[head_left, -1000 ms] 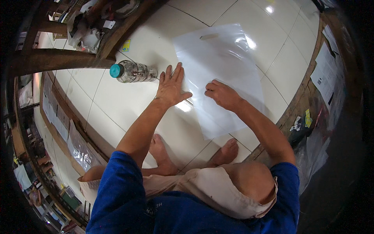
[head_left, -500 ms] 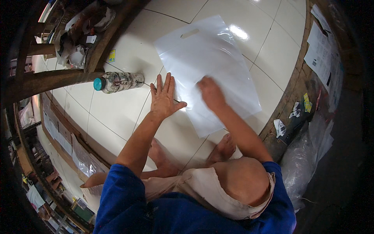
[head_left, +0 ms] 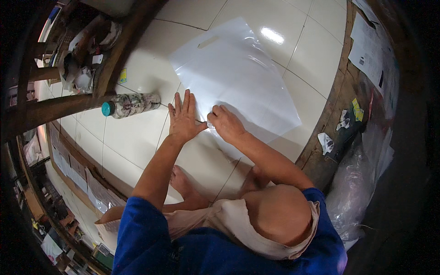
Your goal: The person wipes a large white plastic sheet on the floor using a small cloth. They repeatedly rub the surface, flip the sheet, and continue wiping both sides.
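Observation:
A white translucent plastic bag (head_left: 243, 68) with a cut-out handle slot at its far end lies flat on the tiled floor. My left hand (head_left: 184, 118) rests flat with fingers spread along the bag's left edge. Close to its thumb, my right hand (head_left: 226, 123) is closed and pressed down on the bag's near left part. Something small and whitish shows under its fingertips; I cannot tell whether it is a wad or a fold of the bag.
A clear bottle (head_left: 135, 105) with a teal cap and dark patterning lies left of my left hand, beside a wooden rack (head_left: 107, 64). Crumpled scraps (head_left: 326, 143) and a yellow wrapper (head_left: 357, 110) sit on the right-hand wooden ledge, near clear plastic sheeting (head_left: 350, 192).
My right hand has moved left and toward me across the bag, from its middle to beside my left thumb. My left hand stays flat at the edge. The whole view has shifted slightly.

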The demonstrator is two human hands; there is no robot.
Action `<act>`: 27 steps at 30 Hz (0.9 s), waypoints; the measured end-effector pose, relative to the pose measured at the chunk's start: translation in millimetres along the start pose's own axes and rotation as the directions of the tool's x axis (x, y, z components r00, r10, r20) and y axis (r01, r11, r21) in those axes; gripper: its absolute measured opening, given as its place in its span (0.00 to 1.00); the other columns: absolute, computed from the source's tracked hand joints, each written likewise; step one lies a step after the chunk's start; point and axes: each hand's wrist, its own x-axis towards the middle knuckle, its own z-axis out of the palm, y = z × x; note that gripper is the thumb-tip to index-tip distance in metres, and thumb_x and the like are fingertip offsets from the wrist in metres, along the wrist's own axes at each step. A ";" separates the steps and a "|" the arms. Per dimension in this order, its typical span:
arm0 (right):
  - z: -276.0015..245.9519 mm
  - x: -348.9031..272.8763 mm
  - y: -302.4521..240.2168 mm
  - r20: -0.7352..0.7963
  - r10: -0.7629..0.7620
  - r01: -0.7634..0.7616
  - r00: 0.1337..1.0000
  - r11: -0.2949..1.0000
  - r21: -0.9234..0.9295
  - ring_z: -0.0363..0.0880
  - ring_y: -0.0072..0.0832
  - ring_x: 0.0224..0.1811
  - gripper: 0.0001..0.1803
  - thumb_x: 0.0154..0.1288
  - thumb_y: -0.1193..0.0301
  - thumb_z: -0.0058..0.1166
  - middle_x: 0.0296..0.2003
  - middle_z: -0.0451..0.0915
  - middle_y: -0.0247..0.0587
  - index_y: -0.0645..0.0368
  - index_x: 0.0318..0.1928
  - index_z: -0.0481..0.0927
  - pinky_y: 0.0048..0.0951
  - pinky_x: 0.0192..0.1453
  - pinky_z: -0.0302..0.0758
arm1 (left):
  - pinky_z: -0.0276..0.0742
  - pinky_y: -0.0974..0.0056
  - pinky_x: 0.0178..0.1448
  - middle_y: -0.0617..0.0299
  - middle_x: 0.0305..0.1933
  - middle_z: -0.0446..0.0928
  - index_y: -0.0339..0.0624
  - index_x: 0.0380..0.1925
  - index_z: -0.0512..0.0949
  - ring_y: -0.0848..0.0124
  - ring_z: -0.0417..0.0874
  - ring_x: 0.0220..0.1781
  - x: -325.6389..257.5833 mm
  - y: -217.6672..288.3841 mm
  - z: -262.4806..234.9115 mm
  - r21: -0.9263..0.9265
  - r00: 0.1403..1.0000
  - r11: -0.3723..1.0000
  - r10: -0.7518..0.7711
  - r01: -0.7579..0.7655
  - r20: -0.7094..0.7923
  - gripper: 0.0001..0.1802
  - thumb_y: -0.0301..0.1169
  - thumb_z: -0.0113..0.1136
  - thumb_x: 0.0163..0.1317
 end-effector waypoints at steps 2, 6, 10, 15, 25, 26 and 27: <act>-9.3 6.7 14.5 -0.193 -0.010 0.001 0.981 0.999 -0.050 0.75 0.44 0.51 0.12 0.59 0.73 0.50 0.46 0.76 0.50 0.63 0.42 0.79 0.42 0.61 0.71 | 0.38 0.32 0.74 0.47 0.78 0.38 0.32 0.72 0.44 0.40 0.34 0.78 -5.6 -6.8 3.5 -0.009 0.999 1.000 0.001 -0.001 -0.033 0.65 0.65 0.63 0.47; -76.8 21.6 126.1 -0.410 0.347 -0.362 0.843 0.931 0.045 0.76 0.50 0.45 0.12 0.55 0.78 0.51 0.40 0.77 0.55 0.62 0.41 0.80 0.45 0.53 0.74 | 0.38 0.32 0.73 0.45 0.78 0.38 0.31 0.71 0.44 0.40 0.35 0.78 -1.1 0.7 0.7 -0.012 0.999 0.999 0.033 -0.033 -0.034 0.65 0.65 0.63 0.48; -119.8 19.1 148.2 -0.460 0.423 -0.452 0.781 0.891 0.052 0.76 0.49 0.45 0.17 0.46 0.82 0.54 0.38 0.76 0.52 0.60 0.41 0.79 0.46 0.51 0.74 | 0.38 0.31 0.73 0.44 0.77 0.39 0.31 0.71 0.44 0.39 0.36 0.77 -1.2 -0.7 -0.4 -0.008 0.999 1.000 0.018 -0.018 -0.029 0.64 0.65 0.63 0.48; -13.1 26.8 69.5 -0.398 0.118 -0.023 0.910 0.972 0.234 0.76 0.45 0.47 0.11 0.53 0.78 0.49 0.41 0.78 0.51 0.61 0.37 0.79 0.44 0.54 0.73 | 0.40 0.30 0.72 0.44 0.77 0.39 0.31 0.71 0.45 0.39 0.36 0.77 4.4 5.0 4.9 0.000 0.997 0.999 0.051 -0.051 -0.053 0.64 0.65 0.63 0.48; -89.1 44.1 141.3 -0.525 0.283 -0.357 0.803 0.933 -0.043 0.76 0.49 0.40 0.12 0.52 0.79 0.53 0.35 0.76 0.53 0.61 0.40 0.79 0.47 0.46 0.74 | 0.35 0.37 0.76 0.52 0.79 0.35 0.36 0.73 0.42 0.46 0.31 0.79 -1.5 7.6 -14.7 -0.005 0.997 0.999 -0.042 0.042 0.065 0.64 0.64 0.63 0.48; -105.4 41.3 144.4 -0.517 0.295 -0.352 0.804 0.936 -0.013 0.77 0.50 0.39 0.13 0.52 0.80 0.53 0.36 0.76 0.52 0.62 0.41 0.79 0.47 0.45 0.74 | 0.33 0.39 0.77 0.55 0.79 0.33 0.38 0.73 0.40 0.49 0.29 0.79 -1.5 7.3 -17.1 0.005 0.991 0.997 -0.075 0.075 0.110 0.65 0.64 0.63 0.49; -105.8 44.7 141.7 -0.472 0.354 -0.397 0.807 0.918 0.010 0.77 0.48 0.40 0.14 0.51 0.81 0.53 0.36 0.76 0.52 0.62 0.40 0.80 0.45 0.47 0.74 | 0.33 0.39 0.77 0.55 0.79 0.33 0.38 0.73 0.40 0.48 0.29 0.79 -2.9 5.1 -17.0 0.007 0.990 0.997 -0.082 0.082 0.111 0.65 0.64 0.63 0.49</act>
